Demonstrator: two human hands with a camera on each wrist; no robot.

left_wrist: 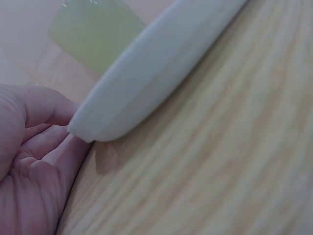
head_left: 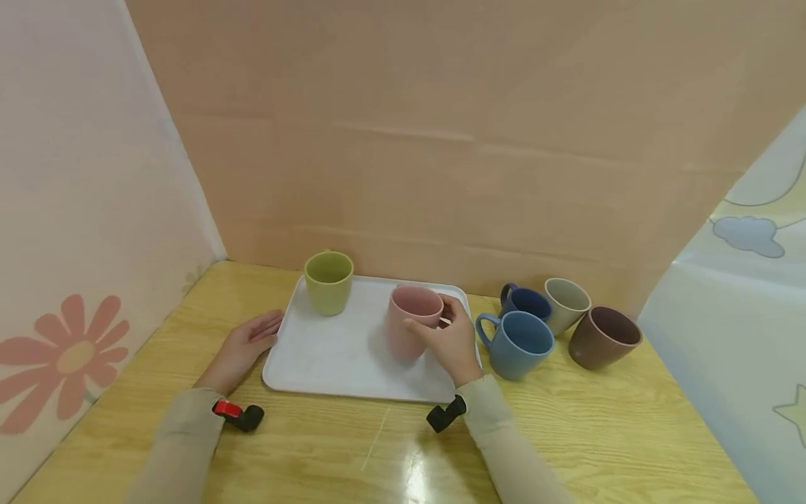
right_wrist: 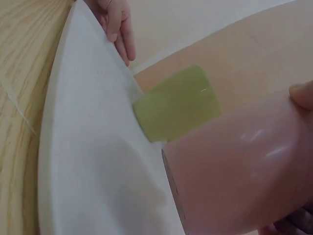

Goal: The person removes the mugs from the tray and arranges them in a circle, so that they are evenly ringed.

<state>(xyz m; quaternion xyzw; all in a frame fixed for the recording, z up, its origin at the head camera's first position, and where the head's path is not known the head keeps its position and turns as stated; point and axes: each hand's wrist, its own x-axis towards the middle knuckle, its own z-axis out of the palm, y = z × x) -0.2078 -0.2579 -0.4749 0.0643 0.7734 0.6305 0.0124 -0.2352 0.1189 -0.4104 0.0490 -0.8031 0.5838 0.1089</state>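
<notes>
A pink mug (head_left: 409, 329) is held upright in my right hand (head_left: 450, 339), thumb at the near side and fingers around the handle side. Its base is close over the white tray (head_left: 340, 371), seen also in the right wrist view as the pink mug (right_wrist: 239, 166) with its bottom edge showing. On the tray's back left corner stands a yellow-green mug (head_left: 329, 283). My left hand (head_left: 242, 350) lies on the table with its fingers extended along the tray's left edge; in the left wrist view the fingertips reach the tray rim (left_wrist: 132, 88).
Right of the tray several mugs stand close together: a light blue mug (head_left: 519, 346), a dark blue mug (head_left: 529, 302), a beige mug (head_left: 567, 304) and a brown mug (head_left: 601, 339). A tan paper wall (head_left: 403, 140) rises behind the wooden table (head_left: 315, 448); patterned panels flank it.
</notes>
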